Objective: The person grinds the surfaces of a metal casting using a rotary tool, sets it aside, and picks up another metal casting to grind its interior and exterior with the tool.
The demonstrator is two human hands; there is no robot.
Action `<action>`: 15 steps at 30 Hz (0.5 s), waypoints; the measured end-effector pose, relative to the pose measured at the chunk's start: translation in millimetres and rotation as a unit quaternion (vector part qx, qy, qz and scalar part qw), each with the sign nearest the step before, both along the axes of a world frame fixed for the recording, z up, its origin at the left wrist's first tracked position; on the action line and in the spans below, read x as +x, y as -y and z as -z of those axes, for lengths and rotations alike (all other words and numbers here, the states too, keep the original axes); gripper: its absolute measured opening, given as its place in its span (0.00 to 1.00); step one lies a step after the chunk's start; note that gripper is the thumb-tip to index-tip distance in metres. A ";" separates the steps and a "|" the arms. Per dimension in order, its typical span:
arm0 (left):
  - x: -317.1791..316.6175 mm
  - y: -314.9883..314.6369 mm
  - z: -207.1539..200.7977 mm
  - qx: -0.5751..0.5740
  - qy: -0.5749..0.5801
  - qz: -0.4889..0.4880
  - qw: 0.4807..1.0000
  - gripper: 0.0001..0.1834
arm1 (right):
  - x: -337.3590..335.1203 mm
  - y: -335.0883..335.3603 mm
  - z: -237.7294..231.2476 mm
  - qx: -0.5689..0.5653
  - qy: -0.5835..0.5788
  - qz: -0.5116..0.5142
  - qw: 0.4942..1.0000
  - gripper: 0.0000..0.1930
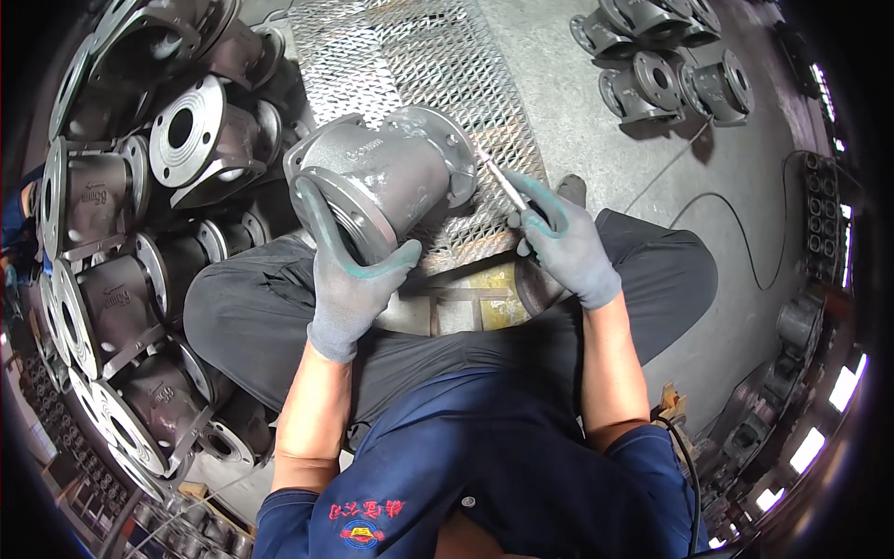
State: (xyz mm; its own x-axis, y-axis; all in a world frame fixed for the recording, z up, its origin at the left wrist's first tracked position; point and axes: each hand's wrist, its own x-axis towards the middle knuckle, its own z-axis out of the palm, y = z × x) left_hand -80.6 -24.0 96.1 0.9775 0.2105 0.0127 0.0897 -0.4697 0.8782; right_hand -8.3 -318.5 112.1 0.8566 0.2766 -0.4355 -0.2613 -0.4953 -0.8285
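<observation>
A grey cast-metal valve body (400,177) with round bolt-holed flanges rests tilted on its side in front of me. My left hand (356,289), in a grey glove with green-coated fingers, grips the rim of its near flange, with thumb and fingers spread along the edge. In my right hand (566,240), gloved the same way, is a slim, light-coloured pen-like tool (506,184). Its tip points at the right flange and appears to touch or nearly touch the edge there. The exact kind of tool cannot be made out.
Many similar flanged castings (194,130) are stacked close on my left. Another group of castings (643,86) stands on the concrete floor at far right. Expanded metal mesh (419,56) lies ahead. A black cable (736,219) curves over the floor on the right.
</observation>
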 end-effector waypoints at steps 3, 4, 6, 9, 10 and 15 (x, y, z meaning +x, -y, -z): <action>5.2 6.4 -3.1 -0.012 0.003 0.005 1.000 0.76 | -7.1 -0.8 15.9 0.042 0.031 -0.020 0.998 0.29; 5.0 5.3 -0.2 -0.004 0.003 0.007 1.000 0.76 | -8.0 -5.2 16.7 0.029 0.020 -0.022 0.999 0.28; 4.4 6.1 -2.7 -0.006 -0.008 0.011 1.000 0.76 | -9.5 -6.8 19.4 -0.018 0.020 -0.031 0.999 0.29; 5.2 6.3 -1.4 0.007 -0.021 0.008 1.000 0.76 | -7.4 -5.3 38.1 -0.002 0.044 -0.032 0.998 0.30; 4.9 5.9 -2.0 0.004 -0.027 0.004 1.000 0.76 | -5.5 -5.9 40.2 -0.019 0.042 -0.032 0.998 0.30; 3.3 1.4 -2.0 0.013 -0.024 0.011 1.000 0.76 | -0.5 -7.5 42.8 -0.043 0.003 -0.032 0.999 0.28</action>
State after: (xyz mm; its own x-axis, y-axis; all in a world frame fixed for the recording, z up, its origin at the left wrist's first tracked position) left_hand -77.4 -25.4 98.2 0.9815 0.1891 -0.0286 0.1202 -0.4939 0.8612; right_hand -8.8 -311.0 69.3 0.8410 0.2921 -0.4553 -0.2221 -0.5809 -0.7831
